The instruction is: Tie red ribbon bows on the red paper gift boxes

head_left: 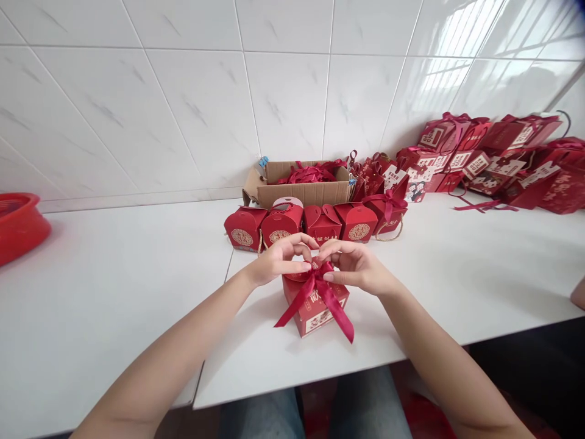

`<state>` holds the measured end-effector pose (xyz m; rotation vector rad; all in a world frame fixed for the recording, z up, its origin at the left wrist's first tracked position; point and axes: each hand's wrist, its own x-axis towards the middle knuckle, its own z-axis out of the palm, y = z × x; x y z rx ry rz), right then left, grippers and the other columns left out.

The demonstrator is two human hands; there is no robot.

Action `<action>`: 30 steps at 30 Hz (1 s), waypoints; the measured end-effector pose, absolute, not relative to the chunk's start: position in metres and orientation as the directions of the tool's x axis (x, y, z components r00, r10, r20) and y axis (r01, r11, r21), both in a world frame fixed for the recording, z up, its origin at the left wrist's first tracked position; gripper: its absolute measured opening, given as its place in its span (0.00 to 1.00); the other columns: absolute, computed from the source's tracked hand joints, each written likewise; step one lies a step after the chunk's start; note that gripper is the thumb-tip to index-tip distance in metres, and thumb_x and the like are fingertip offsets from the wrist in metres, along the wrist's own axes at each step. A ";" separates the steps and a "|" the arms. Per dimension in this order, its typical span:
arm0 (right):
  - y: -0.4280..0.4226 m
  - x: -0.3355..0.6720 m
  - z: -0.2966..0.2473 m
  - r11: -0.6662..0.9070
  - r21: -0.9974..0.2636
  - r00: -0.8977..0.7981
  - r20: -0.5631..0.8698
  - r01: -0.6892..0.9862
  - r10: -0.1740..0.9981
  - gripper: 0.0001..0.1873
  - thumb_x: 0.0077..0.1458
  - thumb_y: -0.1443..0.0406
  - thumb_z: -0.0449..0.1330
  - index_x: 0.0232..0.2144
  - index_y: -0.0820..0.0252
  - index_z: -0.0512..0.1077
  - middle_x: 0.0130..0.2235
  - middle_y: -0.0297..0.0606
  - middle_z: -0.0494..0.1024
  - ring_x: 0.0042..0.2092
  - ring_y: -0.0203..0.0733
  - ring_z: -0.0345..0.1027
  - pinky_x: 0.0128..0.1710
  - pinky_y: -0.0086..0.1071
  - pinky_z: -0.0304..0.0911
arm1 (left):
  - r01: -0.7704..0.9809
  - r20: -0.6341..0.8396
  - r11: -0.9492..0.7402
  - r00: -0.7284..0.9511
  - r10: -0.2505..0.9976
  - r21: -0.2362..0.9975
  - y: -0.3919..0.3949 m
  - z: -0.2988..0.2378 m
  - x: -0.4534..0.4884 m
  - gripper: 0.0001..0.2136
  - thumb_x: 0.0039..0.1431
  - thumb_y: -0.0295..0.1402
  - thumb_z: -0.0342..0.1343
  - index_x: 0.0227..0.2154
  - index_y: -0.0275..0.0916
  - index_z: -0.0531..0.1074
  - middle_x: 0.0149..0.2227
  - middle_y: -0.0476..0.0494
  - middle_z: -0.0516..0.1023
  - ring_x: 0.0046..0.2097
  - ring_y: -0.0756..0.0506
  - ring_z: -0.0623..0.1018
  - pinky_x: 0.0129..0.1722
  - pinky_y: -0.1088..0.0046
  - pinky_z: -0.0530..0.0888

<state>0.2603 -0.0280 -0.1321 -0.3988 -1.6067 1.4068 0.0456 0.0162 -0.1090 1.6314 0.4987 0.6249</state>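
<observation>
A red gift box (311,314) with gold and white print stands on the white table in front of me. A dark red satin ribbon (336,311) is tied in a bow at its top, and its two tails hang down over the front. My left hand (286,259) pinches the bow from the left, thumb and fingers curled at the knot. From the right, my right hand (351,265) pinches the other side of the bow. The fingertips of both hands nearly meet above the box. Part of the box top is hidden behind my fingers.
Behind the box stands a row of several red gift boxes (244,228). A cardboard box (297,195) filled with red ribbons is against the tiled wall. More wrapped boxes (443,137) are piled at the right. A red plastic basin (27,235) sits far left. Another person's hand (578,294) shows at the right edge.
</observation>
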 end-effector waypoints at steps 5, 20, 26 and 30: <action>-0.029 0.261 -0.130 0.243 -0.917 -0.516 0.381 -0.316 0.767 0.11 0.53 0.69 0.64 0.40 0.55 0.75 0.38 0.36 0.72 0.36 0.33 0.67 0.33 0.29 0.66 | 0.082 0.039 -0.178 0.808 0.588 0.981 0.016 -0.097 0.041 0.15 0.50 0.33 0.62 0.41 0.38 0.70 0.27 0.52 0.67 0.30 0.52 0.67 0.33 0.73 0.65; -0.044 0.257 -0.116 0.731 -0.652 -0.517 0.563 0.201 0.645 0.10 0.53 0.75 0.57 0.36 0.59 0.71 0.36 0.38 0.75 0.37 0.38 0.69 0.38 0.34 0.66 | 0.212 0.019 -0.320 0.807 0.590 0.923 0.010 -0.086 0.040 0.12 0.57 0.36 0.57 0.40 0.38 0.64 0.25 0.55 0.65 0.28 0.52 0.67 0.31 0.72 0.64; -0.044 0.255 -0.120 0.775 -0.601 -0.511 0.612 0.195 0.603 0.13 0.49 0.78 0.55 0.35 0.59 0.70 0.36 0.37 0.76 0.36 0.37 0.70 0.38 0.32 0.67 | 0.238 0.013 -0.350 0.810 0.586 0.906 0.012 -0.083 0.039 0.15 0.56 0.38 0.58 0.42 0.40 0.63 0.25 0.55 0.66 0.29 0.52 0.68 0.33 0.71 0.65; -0.046 0.256 -0.120 0.782 -0.602 -0.532 0.614 0.163 0.583 0.14 0.49 0.79 0.54 0.36 0.60 0.70 0.37 0.39 0.77 0.39 0.38 0.71 0.41 0.34 0.68 | 0.245 0.022 -0.385 0.819 0.574 0.890 0.013 -0.084 0.038 0.14 0.56 0.38 0.58 0.42 0.39 0.63 0.24 0.55 0.66 0.29 0.52 0.67 0.33 0.71 0.66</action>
